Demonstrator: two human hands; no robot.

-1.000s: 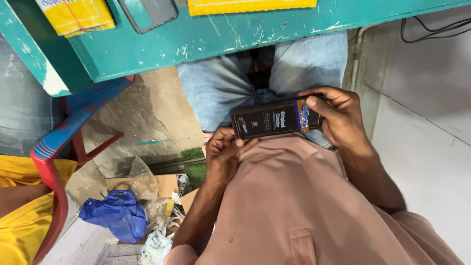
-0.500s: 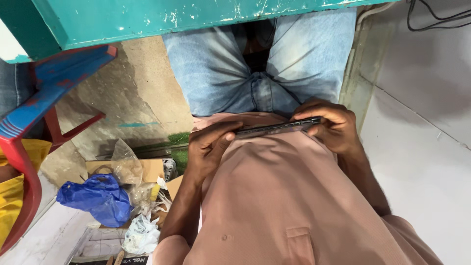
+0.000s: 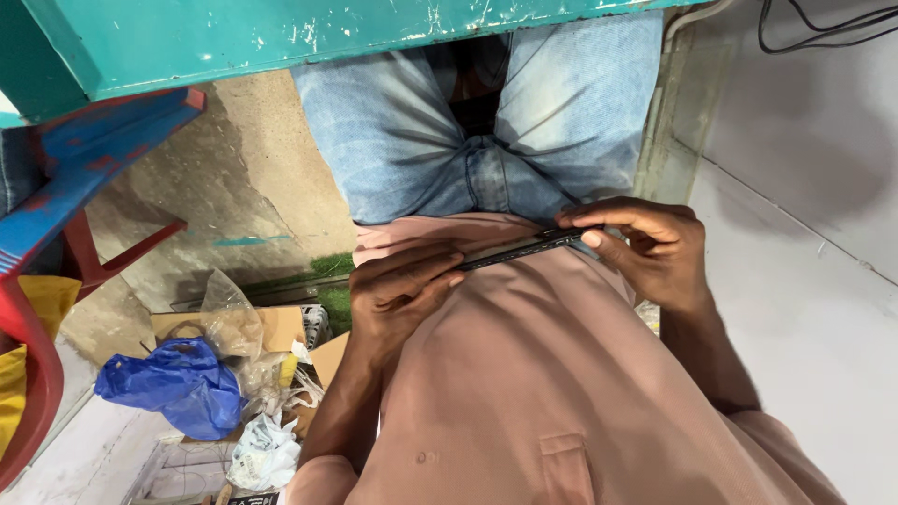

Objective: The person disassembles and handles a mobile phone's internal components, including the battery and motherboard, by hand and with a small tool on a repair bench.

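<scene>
Centre frame: left hand (image 3: pixel 398 295) and right hand (image 3: pixel 650 252) pinch opposite ends of thin, flat, dark box (image 3: pixel 519 249), edge-on; crumpled blue plastic bag (image 3: pixel 178 385) lower left

This is looking like a small workshop or repair stall. A chipped teal tabletop (image 3: pixel 281 37) is standing over bare concrete, with cardboard scraps (image 3: pixel 271 327) and a blue plastic bag (image 3: pixel 178 383) lying on the floor.
</scene>
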